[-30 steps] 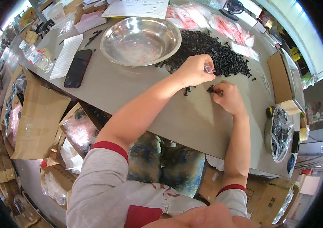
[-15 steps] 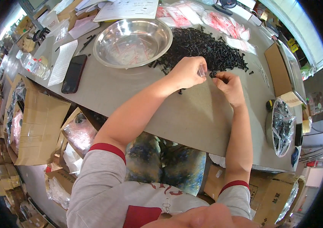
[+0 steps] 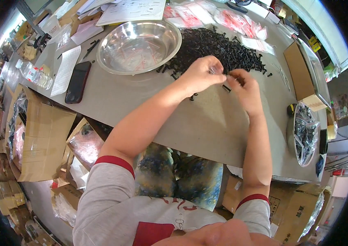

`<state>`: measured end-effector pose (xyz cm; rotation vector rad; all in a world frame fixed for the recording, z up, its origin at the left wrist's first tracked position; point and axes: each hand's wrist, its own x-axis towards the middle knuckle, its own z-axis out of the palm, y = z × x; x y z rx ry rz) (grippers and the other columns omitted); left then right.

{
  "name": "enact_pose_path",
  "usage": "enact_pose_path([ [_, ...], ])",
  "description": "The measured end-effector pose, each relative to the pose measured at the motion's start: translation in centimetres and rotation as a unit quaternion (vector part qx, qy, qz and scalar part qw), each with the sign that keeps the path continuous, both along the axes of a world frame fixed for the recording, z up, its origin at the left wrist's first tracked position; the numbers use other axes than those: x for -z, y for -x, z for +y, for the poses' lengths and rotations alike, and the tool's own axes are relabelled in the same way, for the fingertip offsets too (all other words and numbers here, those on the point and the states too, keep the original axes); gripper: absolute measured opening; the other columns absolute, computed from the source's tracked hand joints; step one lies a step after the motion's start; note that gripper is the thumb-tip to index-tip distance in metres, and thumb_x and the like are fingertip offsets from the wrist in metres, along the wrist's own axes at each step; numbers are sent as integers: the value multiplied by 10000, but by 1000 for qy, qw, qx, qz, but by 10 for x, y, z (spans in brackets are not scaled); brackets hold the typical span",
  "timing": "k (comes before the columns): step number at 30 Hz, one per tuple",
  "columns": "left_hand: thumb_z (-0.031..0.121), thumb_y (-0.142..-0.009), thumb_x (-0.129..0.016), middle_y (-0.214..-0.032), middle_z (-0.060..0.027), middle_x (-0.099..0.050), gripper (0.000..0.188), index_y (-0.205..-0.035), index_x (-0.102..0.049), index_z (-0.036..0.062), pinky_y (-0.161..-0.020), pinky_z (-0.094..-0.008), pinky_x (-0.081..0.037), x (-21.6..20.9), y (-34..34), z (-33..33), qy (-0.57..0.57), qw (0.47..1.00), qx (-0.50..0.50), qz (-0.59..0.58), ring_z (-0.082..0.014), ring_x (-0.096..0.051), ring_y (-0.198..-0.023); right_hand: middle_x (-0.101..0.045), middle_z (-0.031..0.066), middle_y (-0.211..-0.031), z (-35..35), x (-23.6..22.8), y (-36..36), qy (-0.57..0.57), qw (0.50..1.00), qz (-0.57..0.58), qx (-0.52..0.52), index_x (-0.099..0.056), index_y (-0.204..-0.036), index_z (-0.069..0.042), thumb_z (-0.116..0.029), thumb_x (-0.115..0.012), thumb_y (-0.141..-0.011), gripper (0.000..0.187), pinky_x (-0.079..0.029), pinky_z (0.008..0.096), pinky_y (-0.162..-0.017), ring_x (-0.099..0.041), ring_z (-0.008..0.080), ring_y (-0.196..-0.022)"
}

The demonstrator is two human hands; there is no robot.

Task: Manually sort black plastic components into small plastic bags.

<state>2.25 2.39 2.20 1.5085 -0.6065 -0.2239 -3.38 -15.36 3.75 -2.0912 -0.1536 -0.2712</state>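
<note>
Grey tabletop (image 3: 178,127) stretches beneath a broad heap of black screws (image 3: 227,49), with a round steel bowl (image 3: 165,37) beside it at left; in front of the heap, a worker's left hand (image 3: 201,74) pinches a small piece of clear plastic (image 3: 213,70), the right hand (image 3: 247,91) at its fingertips, fingers curled in, their contents impossible to tell, a single black screw (image 3: 226,88) just below
</note>
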Motion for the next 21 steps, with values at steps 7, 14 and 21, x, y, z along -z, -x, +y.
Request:
enact_pose_path([
  [7,83,-771,-696,-840,20,-533,202,-900,-541,82,-727,-235,-413,-6,-11,4,101,988,-120,-7,-81,-493,-808,-630,201,-951,19,14,2,202,979,-1,-19,-626,-949,-25,-28,-618,-706,243,-503,415,-744,-627,357,-826],
  [14,69,-760,-705,-857,13,-529,227,-930,-554,72,-728,-237,-423,-14,-14,10,156,976,-151,9,-83,-495,-837,-604,157,-841,75,29,9,161,972,-135,-103,-654,-860,-17,-68,-662,-709,160,-514,419,-711,-619,345,-738],
  [21,80,-757,-703,-882,3,-511,233,-933,-553,54,-735,-228,-417,-15,-12,11,124,980,-155,8,-76,-483,-836,-606,151,-875,76,23,21,215,963,-128,-102,-663,-840,-33,-132,-696,-711,166,-522,417,-686,-620,343,-743],
])
